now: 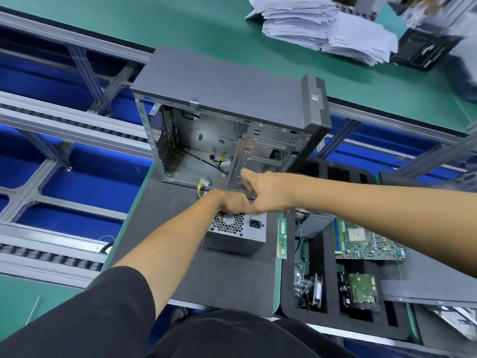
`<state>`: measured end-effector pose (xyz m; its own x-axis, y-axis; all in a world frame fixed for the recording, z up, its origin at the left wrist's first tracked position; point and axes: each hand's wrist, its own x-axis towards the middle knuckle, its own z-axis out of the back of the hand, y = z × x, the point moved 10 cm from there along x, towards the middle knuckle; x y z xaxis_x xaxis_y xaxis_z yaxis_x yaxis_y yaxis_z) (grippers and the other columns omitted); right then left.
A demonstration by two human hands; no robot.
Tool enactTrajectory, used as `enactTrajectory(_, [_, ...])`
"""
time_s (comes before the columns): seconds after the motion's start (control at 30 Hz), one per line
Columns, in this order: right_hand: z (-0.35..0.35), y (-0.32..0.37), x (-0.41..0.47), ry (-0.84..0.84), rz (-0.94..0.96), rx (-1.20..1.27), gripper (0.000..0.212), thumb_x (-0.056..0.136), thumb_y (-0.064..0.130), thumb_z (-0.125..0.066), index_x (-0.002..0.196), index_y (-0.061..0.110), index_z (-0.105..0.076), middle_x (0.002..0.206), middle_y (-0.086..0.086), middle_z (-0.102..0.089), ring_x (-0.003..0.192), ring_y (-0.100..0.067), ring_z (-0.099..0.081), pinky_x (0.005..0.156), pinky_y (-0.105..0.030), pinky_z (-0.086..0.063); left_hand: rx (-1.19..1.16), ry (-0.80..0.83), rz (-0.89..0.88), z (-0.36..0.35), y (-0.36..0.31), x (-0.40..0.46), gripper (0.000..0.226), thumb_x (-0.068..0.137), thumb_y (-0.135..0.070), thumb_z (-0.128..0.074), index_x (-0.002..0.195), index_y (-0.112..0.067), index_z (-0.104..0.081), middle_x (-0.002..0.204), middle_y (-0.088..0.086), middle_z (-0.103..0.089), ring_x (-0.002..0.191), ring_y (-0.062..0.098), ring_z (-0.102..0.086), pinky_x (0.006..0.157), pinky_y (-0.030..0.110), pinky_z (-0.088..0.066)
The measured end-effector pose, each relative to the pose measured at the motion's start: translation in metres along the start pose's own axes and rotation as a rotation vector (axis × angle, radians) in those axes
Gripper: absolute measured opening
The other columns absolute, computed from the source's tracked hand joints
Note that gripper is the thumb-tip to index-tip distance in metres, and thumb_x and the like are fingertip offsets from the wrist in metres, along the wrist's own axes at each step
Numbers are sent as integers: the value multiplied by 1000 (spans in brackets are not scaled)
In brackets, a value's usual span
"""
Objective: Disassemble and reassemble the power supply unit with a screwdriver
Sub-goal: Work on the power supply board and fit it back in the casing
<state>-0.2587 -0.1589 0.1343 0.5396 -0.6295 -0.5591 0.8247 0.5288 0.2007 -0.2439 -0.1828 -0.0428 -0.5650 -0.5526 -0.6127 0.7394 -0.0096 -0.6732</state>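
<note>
A grey power supply unit (236, 235) with a honeycomb fan grille and a black socket lies on the dark mat (227, 277), just in front of the open computer case (227, 120). My left hand (232, 202) reaches over the unit's far top edge with its fingers curled down on it. My right hand (263, 191) crosses above the left, fingers curled, at the case's lower front rim. What the right fingers hold is hidden. Yellow and black cables with a white plug (204, 184) run from the unit toward the case. No screwdriver is in view.
A black foam tray (327, 293) on the right holds a motherboard (366, 240), a hard drive (361, 293) and a small fan. A green RAM stick (282, 237) lies beside the unit. A paper stack (325, 24) sits on the far green bench. Conveyor rails run at left.
</note>
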Motion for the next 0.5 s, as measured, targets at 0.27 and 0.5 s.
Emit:
enactTrajectory(0.27, [7,37,-8,-105,438,-385,36,88,18,-51,85,37,-21,56,9,-35,49,-7,-35,48,-29,-22,-67,-24,-41,1,-5,-8,35,104,-46,-52,130,-23,-48,128,-3,-49,116,15,-41,92,12,-40])
enactTrajectory(0.5, [8,-12,7,-128,-166,-287,24,93,25,-56,76,13,-46,74,-4,-49,71,-29,-54,54,-33,-38,-11,2,-2,-1,-9,-10,65,97,-58,-54,146,-14,-49,152,5,-48,140,26,-43,120,47,-31])
